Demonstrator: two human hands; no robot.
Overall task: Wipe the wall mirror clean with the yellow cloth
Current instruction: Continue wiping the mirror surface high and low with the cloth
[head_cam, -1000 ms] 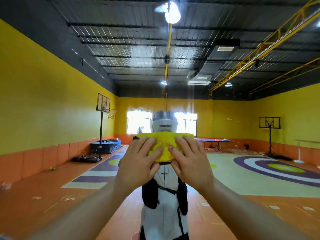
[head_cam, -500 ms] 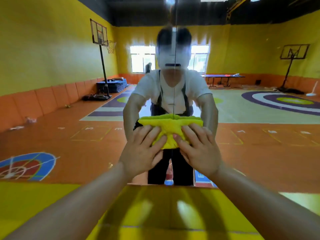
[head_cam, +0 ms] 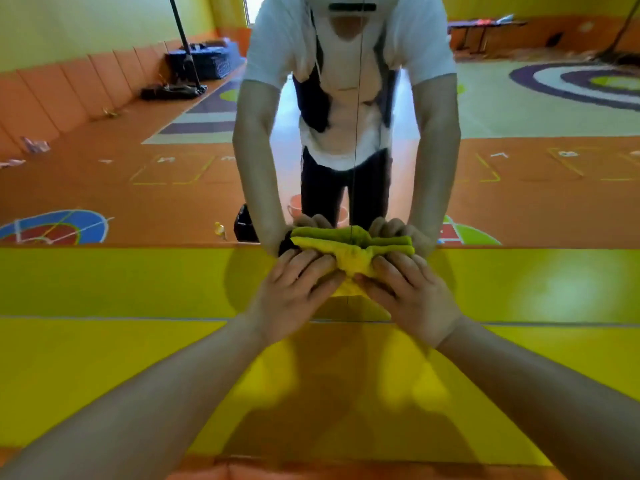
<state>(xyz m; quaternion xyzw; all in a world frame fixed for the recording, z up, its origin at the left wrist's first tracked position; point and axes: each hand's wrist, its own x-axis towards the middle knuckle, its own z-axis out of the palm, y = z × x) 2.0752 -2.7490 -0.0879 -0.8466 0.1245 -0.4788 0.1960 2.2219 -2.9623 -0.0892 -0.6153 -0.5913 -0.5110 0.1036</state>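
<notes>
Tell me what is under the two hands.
The bunched yellow cloth, pressed by the left hand and right hand at the bottom edge of the wall mirror. The surface beneath the cloth is covered and cannot be seen.

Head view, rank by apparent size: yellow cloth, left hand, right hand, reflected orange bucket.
1-2. left hand and right hand: look alike, unranked.
3. yellow cloth: partly covered by both hands.
4. orange bucket: smallest; a distant reflection, mostly hidden.
</notes>
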